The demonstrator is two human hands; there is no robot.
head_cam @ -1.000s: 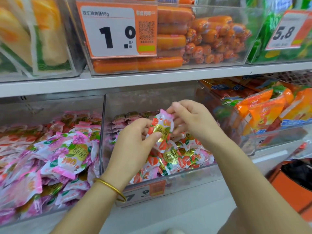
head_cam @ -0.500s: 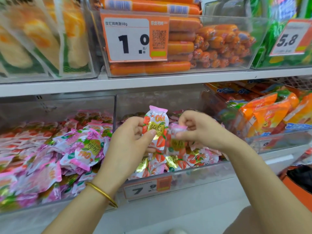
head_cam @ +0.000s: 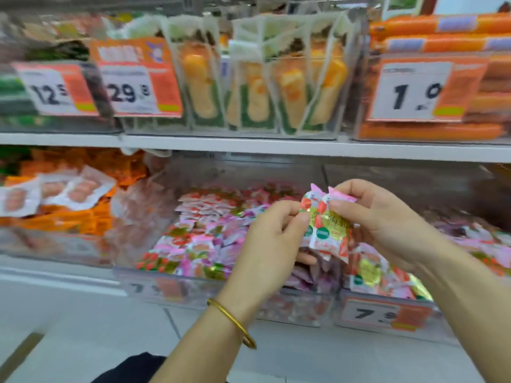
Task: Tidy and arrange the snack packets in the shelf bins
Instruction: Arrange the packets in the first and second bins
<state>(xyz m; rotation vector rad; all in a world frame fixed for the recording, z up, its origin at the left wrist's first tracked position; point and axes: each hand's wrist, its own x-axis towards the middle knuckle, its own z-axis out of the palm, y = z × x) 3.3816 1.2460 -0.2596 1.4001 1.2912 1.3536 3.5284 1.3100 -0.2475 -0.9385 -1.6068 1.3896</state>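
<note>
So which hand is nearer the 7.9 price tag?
Right. The right hand is up and slightly left of the 7.9 price tag; the left hand is farther left.

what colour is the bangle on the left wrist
Gold, a thin metal bangle; seen in the head view.

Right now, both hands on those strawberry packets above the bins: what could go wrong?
1. The left hand and right hand pinch two small packets by fingertips only; a weak grip could drop one.
2. They hang over the divider between the pink packet bin and the red-and-gold packet bin, so a dropped packet may land in the wrong one.
3. Both bins look heaped near the front wall; adding more could spill packets over it.
</note>
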